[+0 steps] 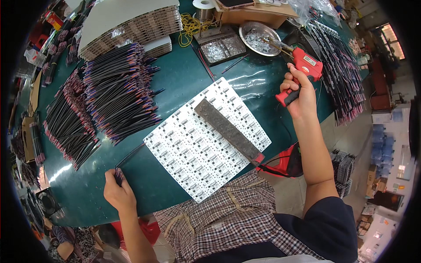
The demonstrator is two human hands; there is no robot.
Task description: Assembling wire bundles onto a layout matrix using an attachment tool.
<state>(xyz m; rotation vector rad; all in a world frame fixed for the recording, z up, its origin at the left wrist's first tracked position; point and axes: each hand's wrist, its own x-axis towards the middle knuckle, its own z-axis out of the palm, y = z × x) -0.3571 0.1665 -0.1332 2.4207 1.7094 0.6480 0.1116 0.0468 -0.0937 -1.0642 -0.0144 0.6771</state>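
Observation:
My right hand (302,97) is wrapped round the handle of a red soldering gun (308,65), raised at the right. Its tip points left, over a round metal bowl (277,49) of small silvery bits; whether it touches is unclear. My left hand (118,193), low at the left, is closed on several black wires (118,175). One dark wire (131,154) reaches from it toward the panel's left corner. Between my hands a white circuit board panel (188,153) lies tilted on the table. A dark flat bar (228,130) rests across its right part.
Thick rows of black wires (118,92) lie at the left, with another stack (337,70) at the right. Behind the panel stand a divided metal tray (221,48), a solder spool (203,9) and stacked boards (131,30). A red bag (285,163) hangs by the near edge.

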